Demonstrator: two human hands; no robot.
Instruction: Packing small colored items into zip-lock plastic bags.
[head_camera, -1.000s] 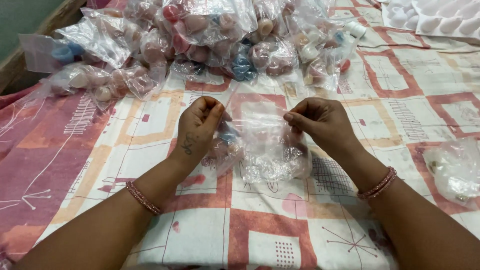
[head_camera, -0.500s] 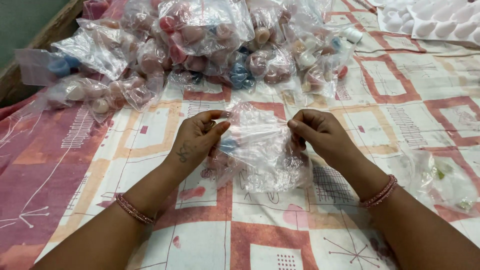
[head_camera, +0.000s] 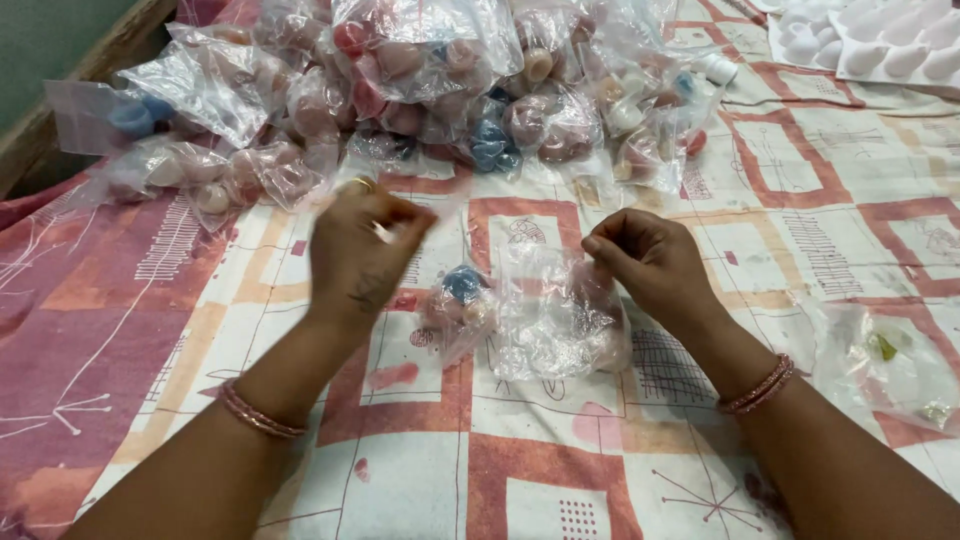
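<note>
Clear plastic bag (head_camera: 555, 315) of small pink and blue cups lies on the patterned bedsheet (head_camera: 400, 470) between both hands, in front of a heap of filled bags (head_camera: 420, 90). Right hand (head_camera: 650, 262) pinches the bag's top edge, fingers closed on the film. Left hand (head_camera: 360, 250) is blurred (grip unclear, cannot tell); best to keep the mouth taut while closing it.
</note>
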